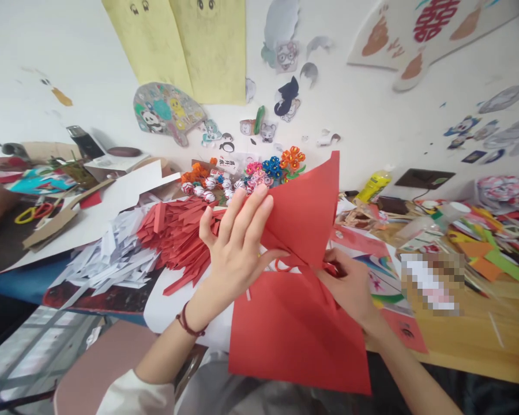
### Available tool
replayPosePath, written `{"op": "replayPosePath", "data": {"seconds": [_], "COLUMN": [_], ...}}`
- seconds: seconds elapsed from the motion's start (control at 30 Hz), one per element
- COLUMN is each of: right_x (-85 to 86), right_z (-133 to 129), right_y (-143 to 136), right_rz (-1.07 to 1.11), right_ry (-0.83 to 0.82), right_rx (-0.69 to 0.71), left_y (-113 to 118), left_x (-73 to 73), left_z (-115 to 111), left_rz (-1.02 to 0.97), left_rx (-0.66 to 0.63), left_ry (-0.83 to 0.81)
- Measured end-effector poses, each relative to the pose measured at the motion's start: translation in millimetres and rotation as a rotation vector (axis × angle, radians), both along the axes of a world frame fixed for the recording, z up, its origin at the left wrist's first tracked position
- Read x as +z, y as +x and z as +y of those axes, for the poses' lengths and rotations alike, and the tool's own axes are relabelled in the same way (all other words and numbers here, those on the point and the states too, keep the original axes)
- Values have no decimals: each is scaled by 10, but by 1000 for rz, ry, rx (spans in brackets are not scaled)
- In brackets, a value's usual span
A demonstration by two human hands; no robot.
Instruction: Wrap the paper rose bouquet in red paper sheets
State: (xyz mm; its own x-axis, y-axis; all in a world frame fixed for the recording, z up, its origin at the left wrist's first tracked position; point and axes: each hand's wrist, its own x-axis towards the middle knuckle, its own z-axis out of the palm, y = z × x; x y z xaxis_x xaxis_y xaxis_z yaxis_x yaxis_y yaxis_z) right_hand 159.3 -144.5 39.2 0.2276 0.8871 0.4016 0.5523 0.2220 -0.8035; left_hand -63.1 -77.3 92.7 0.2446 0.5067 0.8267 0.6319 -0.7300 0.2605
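Note:
A sheet of red paper (305, 207) stands raised and bent in front of me. My left hand (237, 236) is open, its fingers stretched out at the left edge of this sheet and its thumb pointing right along the lower edge. At the lower right, my right hand (346, 282) is closed on the sheet, with part of its fingers hidden. A small red curved piece (281, 265) shows between the hands; I cannot tell what it belongs to. Another flat red sheet (298, 340) hangs over the table's front edge below them.
Left of my hands lie piles of red paper strips (179, 230) and white paper strips (112, 253). Scissors (37, 212) rest farther left. Colourful folded flowers (272, 167) stand against the wall. On the right are a yellow bottle (375, 183), a clear bottle (428, 225) and paper scraps.

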Motion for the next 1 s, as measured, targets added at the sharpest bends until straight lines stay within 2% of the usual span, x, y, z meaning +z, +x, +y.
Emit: {"op": "replayPosePath", "data": {"seconds": [0.17, 0.37, 0.47, 0.53, 0.63, 0.73, 0.87, 1.0], "right_x": [-107, -205, -283, -330, -378, -397, -423, -484], "right_z": [366, 799, 962, 1043, 1113, 1127, 1101, 1071], "right_y": [-170, -351, -383, -391, -395, -395, -383, -326], "right_rz": [314, 557, 595, 619, 659, 668, 625, 606], "right_ry": [23, 65, 81, 96, 121, 137, 162, 174], "right_rx": [-61, 42, 51, 44, 19, -15, -37, -40], "left_y": [197, 591, 702, 729, 728, 729, 787, 829], "left_x": [-123, -363, -394, -379, -316, -235, -166, -183], "left_z": [70, 438, 613, 675, 691, 657, 619, 657], "left_rz": [-170, -502, -648, -704, -671, -495, -332, -394], "left_rx": [133, -35, -76, -52, 52, 70, 51, -33], "left_ry": [-112, -460, -532, -514, -361, -238, -240, -299]}}
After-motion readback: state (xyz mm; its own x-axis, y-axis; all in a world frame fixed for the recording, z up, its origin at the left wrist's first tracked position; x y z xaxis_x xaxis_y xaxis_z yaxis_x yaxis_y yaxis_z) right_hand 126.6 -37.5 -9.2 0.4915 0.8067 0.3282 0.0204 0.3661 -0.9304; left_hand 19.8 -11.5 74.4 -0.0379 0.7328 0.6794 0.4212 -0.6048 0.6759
